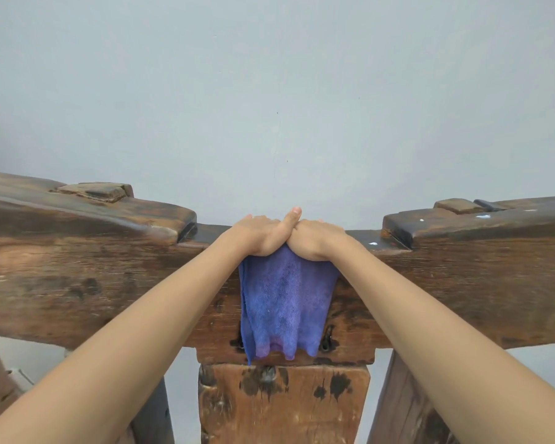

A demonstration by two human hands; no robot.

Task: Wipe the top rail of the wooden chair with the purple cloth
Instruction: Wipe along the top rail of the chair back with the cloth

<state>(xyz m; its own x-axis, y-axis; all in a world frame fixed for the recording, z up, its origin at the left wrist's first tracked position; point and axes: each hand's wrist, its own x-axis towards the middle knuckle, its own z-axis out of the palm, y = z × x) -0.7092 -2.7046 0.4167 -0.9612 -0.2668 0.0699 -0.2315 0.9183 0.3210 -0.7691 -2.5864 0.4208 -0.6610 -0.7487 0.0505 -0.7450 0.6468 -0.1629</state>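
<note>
You pressed your left hand [257,233] and right hand [314,240] side by side, clamping the purple cloth [285,302] over the top rail [77,261] at frame centre (white specks at right remained unwiped, apparently).

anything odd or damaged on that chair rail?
Yes. Small white specks sit on the top rail right of the hands, with more at on the raised right section. The wood is worn, with dark blotches on the splat. Both hands, left and right, press the cloth mid-rail.
</note>
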